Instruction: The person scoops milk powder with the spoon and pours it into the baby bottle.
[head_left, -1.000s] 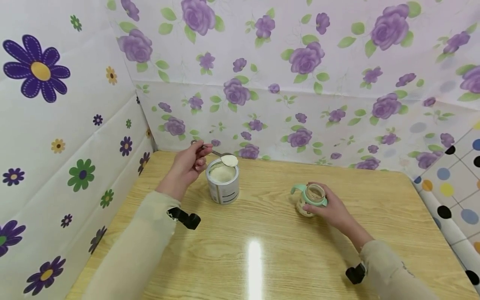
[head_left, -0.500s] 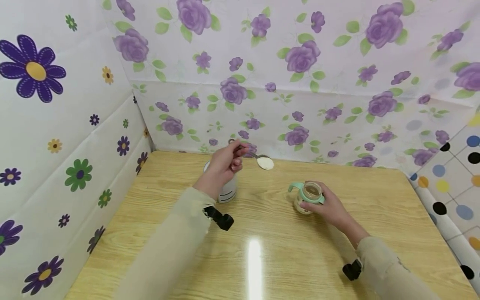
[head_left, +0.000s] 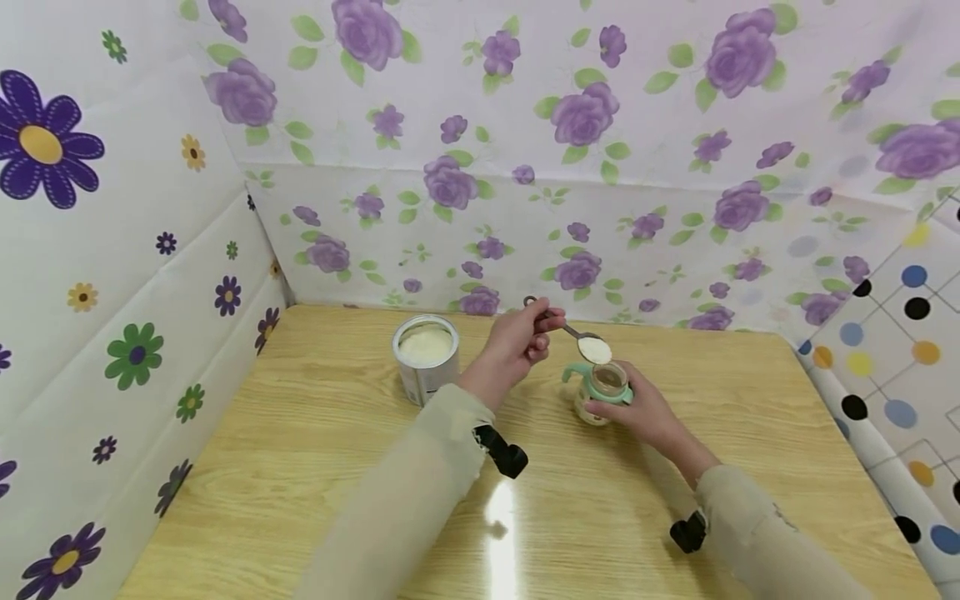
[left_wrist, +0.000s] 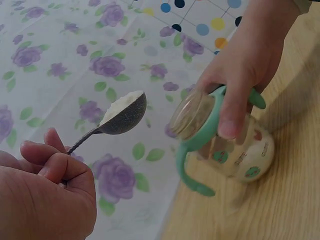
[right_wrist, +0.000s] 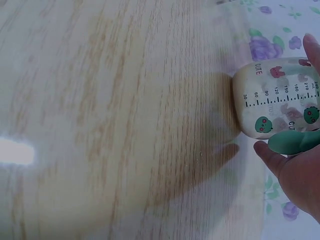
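Desk (head_left: 300, 500), can (head_left: 424, 379), bottle (head_left: 585, 408), spoon (left_wrist: 127, 119): one each

The can stands toward the far-left corner; nearer the far edge's middle, my right grip (head_left: 647, 405) clasps the bottle; my left grip (head_left: 517, 337) pinches the spoon, powder (head_left: 596, 351) heaped, beside the bottle's mouth.

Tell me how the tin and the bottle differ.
The tin is opaque; the bottle is see-through. The bottle has green handles, while the tin shows none. The right hand grips the bottle; no hand holds the tin. Both are open at the top.
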